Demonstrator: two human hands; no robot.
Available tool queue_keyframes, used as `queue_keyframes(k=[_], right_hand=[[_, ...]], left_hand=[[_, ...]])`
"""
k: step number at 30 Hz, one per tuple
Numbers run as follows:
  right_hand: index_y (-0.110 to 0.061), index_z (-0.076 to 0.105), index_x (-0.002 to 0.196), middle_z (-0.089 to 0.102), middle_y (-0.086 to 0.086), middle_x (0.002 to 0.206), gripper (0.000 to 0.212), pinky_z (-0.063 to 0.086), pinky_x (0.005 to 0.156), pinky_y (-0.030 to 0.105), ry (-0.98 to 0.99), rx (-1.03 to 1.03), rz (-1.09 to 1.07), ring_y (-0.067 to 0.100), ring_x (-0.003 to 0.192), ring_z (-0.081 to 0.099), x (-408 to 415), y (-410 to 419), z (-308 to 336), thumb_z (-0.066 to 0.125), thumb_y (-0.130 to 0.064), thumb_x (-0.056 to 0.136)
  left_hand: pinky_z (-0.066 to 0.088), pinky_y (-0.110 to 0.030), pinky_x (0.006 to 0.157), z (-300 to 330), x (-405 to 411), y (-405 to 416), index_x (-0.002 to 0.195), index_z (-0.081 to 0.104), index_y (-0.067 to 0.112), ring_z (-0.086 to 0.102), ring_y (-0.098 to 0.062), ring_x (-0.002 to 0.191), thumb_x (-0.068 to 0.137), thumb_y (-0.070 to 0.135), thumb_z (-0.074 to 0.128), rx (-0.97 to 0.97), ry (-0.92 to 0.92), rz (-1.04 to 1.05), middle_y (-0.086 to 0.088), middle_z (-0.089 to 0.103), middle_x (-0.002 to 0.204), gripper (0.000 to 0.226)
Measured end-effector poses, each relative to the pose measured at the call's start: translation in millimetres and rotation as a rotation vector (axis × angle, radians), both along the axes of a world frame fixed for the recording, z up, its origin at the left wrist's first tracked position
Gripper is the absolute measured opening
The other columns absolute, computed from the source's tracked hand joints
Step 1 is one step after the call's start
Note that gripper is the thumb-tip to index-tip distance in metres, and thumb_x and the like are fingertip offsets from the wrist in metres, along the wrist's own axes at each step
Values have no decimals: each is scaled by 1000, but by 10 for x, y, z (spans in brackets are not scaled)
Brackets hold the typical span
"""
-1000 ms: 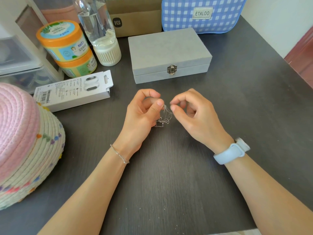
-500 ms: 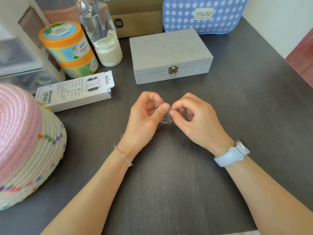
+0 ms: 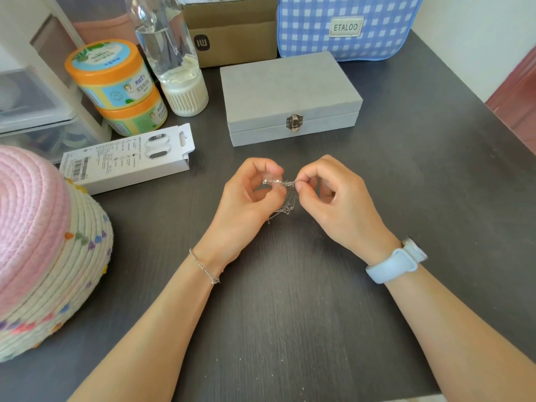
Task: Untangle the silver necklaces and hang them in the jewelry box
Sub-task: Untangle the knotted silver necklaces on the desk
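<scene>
**Entry: tangle held between both hands, box not yet opened**

Both hands work above the dark wood-grain table [image 3: 290,314], in front of the grey jewelry box [image 3: 287,91]. The left hand [image 3: 249,195] has its fingers curled in, thumb and forefinger pinching one end of the silver necklaces [image 3: 285,198], where a small bright ring or clasp shows; which it is cannot be told. The right hand [image 3: 336,198] pinches the chain just beside it, thumb against forefinger, the other fingers folded toward the palm. Neither hand is slack; both are grasping the chain.

Judgement on the hold: the two pinch points sit close together, so a short stretch is drawn taut between them while the rest hangs free. This likely isolates one strand so its path through the knot can be read and teased out.

Appearance of the chain: very fine, silver, bunched. Several thin loops hang down from the pinch in a loose cluster between the two hands, their lowest strands close to the tabletop; contact cannot be confirmed. Individual necklaces cannot be counted. The tangle looks unresolved.

The jewelry box lies shut, its metal latch [image 3: 294,122] facing the person and apparently fastened. Judged from this, the task is at its early untangling stage; hanging is not yet begun.
</scene>
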State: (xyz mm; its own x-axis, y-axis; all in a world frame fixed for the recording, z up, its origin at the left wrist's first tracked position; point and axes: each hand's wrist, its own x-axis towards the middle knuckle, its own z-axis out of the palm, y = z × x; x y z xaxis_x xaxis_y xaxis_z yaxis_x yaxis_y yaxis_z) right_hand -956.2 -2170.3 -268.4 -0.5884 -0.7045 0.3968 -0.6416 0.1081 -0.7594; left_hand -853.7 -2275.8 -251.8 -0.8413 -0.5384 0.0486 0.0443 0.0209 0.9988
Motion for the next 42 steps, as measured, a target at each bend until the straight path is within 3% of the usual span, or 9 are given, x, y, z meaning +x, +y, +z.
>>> queue_keyframes(k=[7,13,18,21,23,27,34,38,42], right_hand=[[-24,46,70,50,-11,76,15,31,56,13,-125,-71,84,8,52,38,10,6,60,53,-13,78],[-22,51,71,51,-19,60,11,29,51,10,-307,-89,87,6,47,36,1,11,73,53,-15,79],[-22,51,74,52,-26,58,14,30,52,10,-284,-55,142,6,48,37,13,24,85,55,-12,83],[-23,51,73,51,-28,57,22,31,51,10,-268,-33,154,5,48,39,8,30,84,57,-5,85],[-24,51,73,52,-27,59,20,31,51,10,-262,-36,158,5,49,40,6,31,87,57,-9,84],[-26,50,73,52,-17,70,14,32,54,12,-212,-41,149,7,51,39,5,28,78,55,-15,81],[-23,49,78,48,-15,83,2,39,55,28,160,11,42,3,56,43,-22,66,48,49,-25,78],[-29,49,80,49,-17,83,5,36,58,23,77,-85,-19,5,55,42,-37,52,47,50,-24,79],[-25,58,78,51,-17,80,4,33,60,20,37,-87,20,2,57,44,1,35,32,54,-25,80]], left_hand=[[29,-12,44,-41,-10,-46,85,54,18,35,-1,43,79,1,55,-1,3,98,9,49,68,18],[30,-12,48,-62,2,-22,81,64,24,36,-1,46,76,11,49,-163,-68,7,13,50,68,20],[35,-10,55,-46,8,-17,74,63,19,45,-1,53,86,14,62,-163,-70,40,4,52,74,13],[38,-19,59,-66,4,-24,72,63,23,46,-17,64,78,24,61,-213,-61,43,2,53,77,6],[38,-19,58,-75,2,-25,72,63,24,45,-19,64,78,25,61,-216,-62,24,6,52,74,6],[35,-17,54,-69,11,-33,69,60,24,42,-16,58,78,21,60,-220,-76,-15,15,51,62,9],[32,-8,50,-3,21,-51,67,57,17,40,0,47,87,3,57,-140,-105,-64,15,50,52,24],[26,-10,42,9,12,-67,67,55,15,30,-1,39,89,4,55,2,-69,7,14,39,42,25],[28,-9,43,1,2,-45,69,57,15,34,0,39,91,6,53,-12,-61,37,14,42,43,24]])
